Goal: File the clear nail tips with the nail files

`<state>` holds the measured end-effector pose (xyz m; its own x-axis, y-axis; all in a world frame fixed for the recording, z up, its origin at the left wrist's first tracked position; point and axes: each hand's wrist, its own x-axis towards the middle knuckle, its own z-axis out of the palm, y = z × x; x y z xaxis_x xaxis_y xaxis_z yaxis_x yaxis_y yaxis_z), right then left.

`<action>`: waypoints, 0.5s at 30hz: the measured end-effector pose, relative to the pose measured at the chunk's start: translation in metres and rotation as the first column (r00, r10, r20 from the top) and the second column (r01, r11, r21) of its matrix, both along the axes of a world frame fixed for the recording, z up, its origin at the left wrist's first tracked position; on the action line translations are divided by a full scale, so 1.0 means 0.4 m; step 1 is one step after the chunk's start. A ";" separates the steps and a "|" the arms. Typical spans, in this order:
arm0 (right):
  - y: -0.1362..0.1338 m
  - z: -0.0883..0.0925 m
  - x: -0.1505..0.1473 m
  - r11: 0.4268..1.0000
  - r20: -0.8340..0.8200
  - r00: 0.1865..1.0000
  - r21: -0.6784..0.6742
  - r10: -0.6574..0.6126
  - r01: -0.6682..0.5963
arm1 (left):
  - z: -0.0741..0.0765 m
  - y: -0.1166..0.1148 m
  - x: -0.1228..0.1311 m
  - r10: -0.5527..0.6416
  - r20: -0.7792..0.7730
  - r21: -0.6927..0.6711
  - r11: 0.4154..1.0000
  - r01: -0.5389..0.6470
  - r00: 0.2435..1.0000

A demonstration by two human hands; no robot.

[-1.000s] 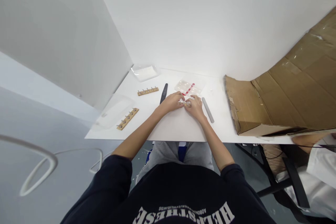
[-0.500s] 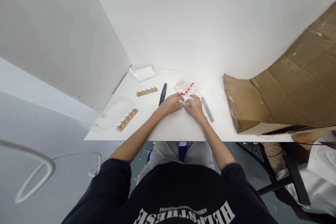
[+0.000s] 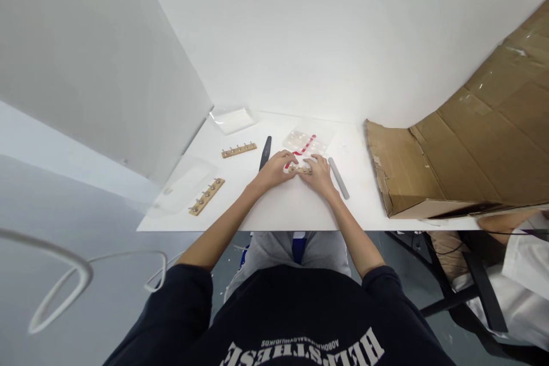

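Observation:
Close together at the middle of the table, my left hand (image 3: 277, 170) and my right hand (image 3: 319, 175) grip the two ends of a short wooden strip (image 3: 304, 171). Their fingers are bent and closed around it, hiding most of the strip. Small pieces on its top are too tiny to make out. Just beyond the fingers lies a clear plastic sheet (image 3: 294, 139) with a red striped band (image 3: 307, 144). A black nail file (image 3: 265, 152) rests beside my left hand, and a grey bar-shaped file (image 3: 339, 178) lies to the right of my right hand.
Two wooden strips with metal pegs, one farther back (image 3: 239, 150) and one nearer (image 3: 206, 197), lie on the left. Clear packaging (image 3: 233, 120) sits at the back left. A cardboard box (image 3: 412, 174) stands on the right; beyond it, another person's white clothing (image 3: 525, 271) shows.
The wooden strip has turned slightly between my fingers, and more of the red band shows by my left hand. Both hands stay in nearly the same place.

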<state>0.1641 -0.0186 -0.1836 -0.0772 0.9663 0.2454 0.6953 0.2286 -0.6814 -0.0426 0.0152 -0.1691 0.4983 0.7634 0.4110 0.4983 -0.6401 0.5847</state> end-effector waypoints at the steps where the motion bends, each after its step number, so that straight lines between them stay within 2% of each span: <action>1: -0.013 0.007 0.001 1.000 -0.045 0.999 0.015 -0.009 0.010 | 0.009 -0.008 -0.004 0.010 0.030 -0.002 1.000 -0.010 1.000; 5: -0.076 0.027 0.004 0.999 -0.271 0.962 0.028 -0.029 0.039 | 0.049 -0.059 -0.014 0.038 0.141 -0.013 0.999 -0.037 0.989; 10: -0.117 0.039 0.002 0.980 -0.546 0.829 -0.062 0.123 -0.187 | 0.083 -0.122 -0.001 -0.017 0.311 -0.039 0.999 0.031 0.950; 15: -0.123 0.047 0.009 0.943 -0.725 0.667 -0.074 0.172 -0.323 | 0.097 -0.155 0.019 -0.070 0.303 -0.019 0.997 0.080 0.950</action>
<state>0.1675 -0.0679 -0.1646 -0.1993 0.9680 0.1527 -0.0675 0.1419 -0.9876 -0.0350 -0.0467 -0.1301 0.4108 0.7429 0.5286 0.2466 -0.6487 0.7200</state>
